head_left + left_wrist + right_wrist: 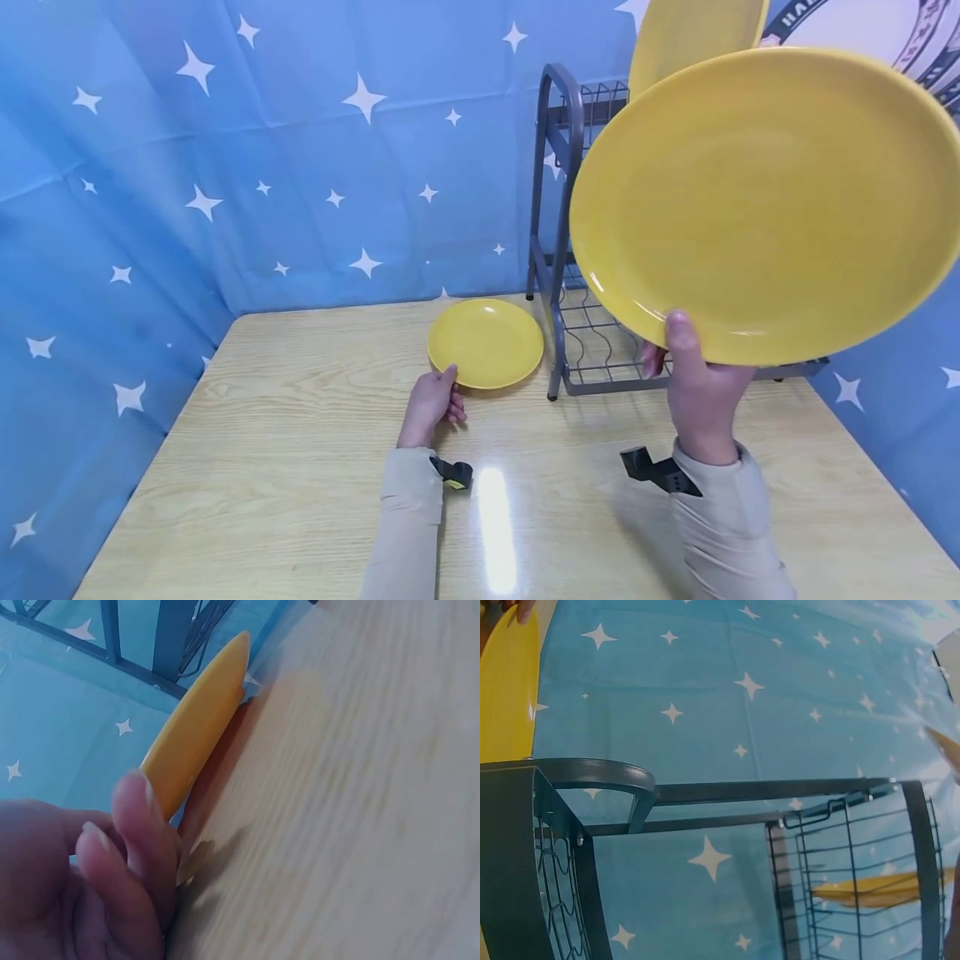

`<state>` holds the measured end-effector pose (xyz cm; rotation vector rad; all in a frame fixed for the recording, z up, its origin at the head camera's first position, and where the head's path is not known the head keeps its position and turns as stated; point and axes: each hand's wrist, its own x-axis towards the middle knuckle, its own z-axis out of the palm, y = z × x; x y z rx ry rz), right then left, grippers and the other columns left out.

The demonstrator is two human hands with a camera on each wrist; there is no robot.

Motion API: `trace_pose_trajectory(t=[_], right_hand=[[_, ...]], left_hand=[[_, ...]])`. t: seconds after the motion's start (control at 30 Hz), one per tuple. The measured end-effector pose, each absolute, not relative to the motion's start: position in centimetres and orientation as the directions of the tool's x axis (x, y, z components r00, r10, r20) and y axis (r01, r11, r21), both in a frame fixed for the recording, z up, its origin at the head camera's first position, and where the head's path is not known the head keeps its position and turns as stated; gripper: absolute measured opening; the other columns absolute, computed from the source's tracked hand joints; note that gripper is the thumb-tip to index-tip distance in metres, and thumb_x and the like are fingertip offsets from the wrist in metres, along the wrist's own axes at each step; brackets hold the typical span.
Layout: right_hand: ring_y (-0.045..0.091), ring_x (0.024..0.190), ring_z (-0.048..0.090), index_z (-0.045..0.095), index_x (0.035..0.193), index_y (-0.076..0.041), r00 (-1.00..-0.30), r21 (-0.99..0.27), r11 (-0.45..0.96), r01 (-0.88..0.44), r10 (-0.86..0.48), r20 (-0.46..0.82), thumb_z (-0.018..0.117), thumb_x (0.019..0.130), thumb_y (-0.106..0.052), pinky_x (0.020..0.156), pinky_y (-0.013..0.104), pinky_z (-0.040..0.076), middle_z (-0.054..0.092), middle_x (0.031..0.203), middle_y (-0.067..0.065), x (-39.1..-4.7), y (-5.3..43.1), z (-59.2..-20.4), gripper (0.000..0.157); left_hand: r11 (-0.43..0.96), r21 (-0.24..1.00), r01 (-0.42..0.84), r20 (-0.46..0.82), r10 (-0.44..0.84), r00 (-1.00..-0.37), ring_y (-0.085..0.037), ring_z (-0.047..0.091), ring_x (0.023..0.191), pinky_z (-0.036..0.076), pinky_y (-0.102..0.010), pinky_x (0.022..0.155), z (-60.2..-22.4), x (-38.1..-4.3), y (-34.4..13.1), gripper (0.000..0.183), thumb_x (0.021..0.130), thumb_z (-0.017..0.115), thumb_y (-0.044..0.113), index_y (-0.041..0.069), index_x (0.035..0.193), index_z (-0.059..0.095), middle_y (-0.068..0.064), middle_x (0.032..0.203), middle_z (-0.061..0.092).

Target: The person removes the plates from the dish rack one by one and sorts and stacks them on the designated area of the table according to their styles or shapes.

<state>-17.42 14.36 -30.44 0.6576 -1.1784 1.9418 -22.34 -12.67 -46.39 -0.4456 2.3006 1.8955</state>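
My left hand (433,402) pinches the near rim of a small round yellow plate (487,342), thumb on top. In the left wrist view this plate (199,727) shows edge-on close over the wooden tabletop, beside the curled fingers of the left hand (105,877). Raised at the right, my right hand (705,396) grips a large oval yellow plate (765,208) by its lower rim, thumb across its face. Behind it, another yellow plate (693,42) stands at the top tier of a dark metal rack (558,192); the held plate hides much of the rack.
The rack's lower wire shelf (607,342) sits low at the back right of the wooden table (300,467). A blue star-patterned cloth (292,150) hangs behind and at the sides. In the right wrist view, a yellow plate (870,891) shows through the upper wire basket (840,847).
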Motion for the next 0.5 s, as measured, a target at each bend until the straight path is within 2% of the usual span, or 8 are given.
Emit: trace_pose_trajectory(t=[0.17, 0.5], right_hand=[[0.019, 0.033, 0.043, 0.043, 0.092, 0.011, -0.583, -0.51, -0.287, -0.811, 0.319, 0.748, 0.049, 0.078, 0.011, 0.031, 0.026, 0.034, 0.048, 0.048, 0.018, -17.46, 14.17, -30.44, 0.015], [0.02, 0.033, 0.043, 0.044, 0.087, 0.012, -0.615, -0.546, -0.29, -0.786, 0.274, 0.74, 0.05, 0.08, 0.01, 0.031, 0.026, 0.034, 0.047, 0.047, 0.017, -17.49, 14.21, -30.41, 0.009]], left_hand=[[0.182, 0.937, -0.299, -0.274, -0.15, -0.95, -0.015, 0.055, 0.041, 0.043, -0.024, 0.038, -46.56, -22.3, -13.13, 0.036, 0.094, 0.042, 0.032, 0.002, 0.076, 0.05, -0.006, 0.056, 0.055], [0.309, 0.9, -0.307, -0.269, -0.161, -0.95, -0.015, 0.056, 0.042, 0.044, -0.023, 0.04, -46.55, -22.42, -13.37, 0.041, 0.092, 0.044, 0.036, 0.001, 0.074, 0.055, -0.006, 0.054, 0.056]])
